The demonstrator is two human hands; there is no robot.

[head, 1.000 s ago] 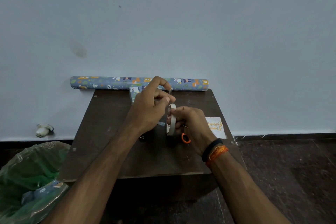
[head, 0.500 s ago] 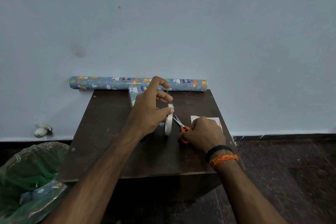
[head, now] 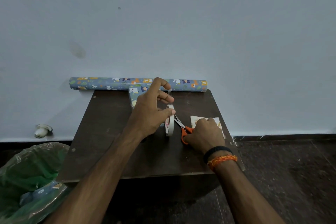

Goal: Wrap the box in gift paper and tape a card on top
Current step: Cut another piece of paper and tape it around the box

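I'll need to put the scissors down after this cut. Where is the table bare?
Two bare patches on the table: the left half, from the wrapped box to the near edge, and the near strip under the forearms. It is crowded between tape roll, scissors and card, and along the paper roll.

I see the wrapped box [head: 134, 96] in blue animal-print paper near the counter's [head: 109, 132] far edge, mostly hidden. The matching paper roll [head: 109, 83] lies along that edge. The pale card [head: 195, 120] lies flat near the right edge.
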